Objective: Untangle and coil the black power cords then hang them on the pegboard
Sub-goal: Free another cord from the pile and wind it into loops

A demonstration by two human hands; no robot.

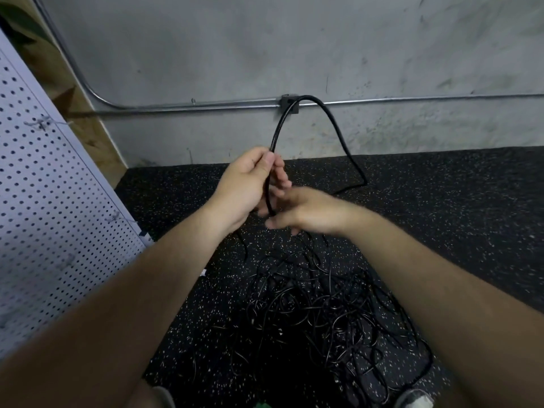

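A big tangle of black power cords [323, 313] is lying on the dark speckled floor [441, 216]. It is sitting low in the middle of the view, between the person's two arms. Both hands are hanging in the air just above the far side of the tangle, close to each other.

The left hand [244, 184] is gripping one black cord [332, 119]. Its fingers and thumb are curling round it. From the top of that fist the cord is going up in a tall loop, bending over, and coming down to the floor behind the tangle, a little to the right. Below the fist the cord is running down toward the tangle.

The right hand [309, 212] is reaching in above the tangle too, just beside the left hand and right by the lower bit of the same cord. This hand is looking blurry. Its fingers are pointing toward the left hand, but I cannot tell if they are holding the cord or only staying near it.

The white pegboard [53, 201] is standing to the left of the tangle, full of little holes. A small metal hook [41, 123] is sticking out of it.

A grey wall [294, 39] is standing far behind the tangle. A metal pipe [412, 100] is running along it, with a small grey box [290, 103] on it. The top of the cord's loop is showing in front of that box.

The tip of a grey shoe [413, 399] is peeking in on the near side of the tangle, to the right.
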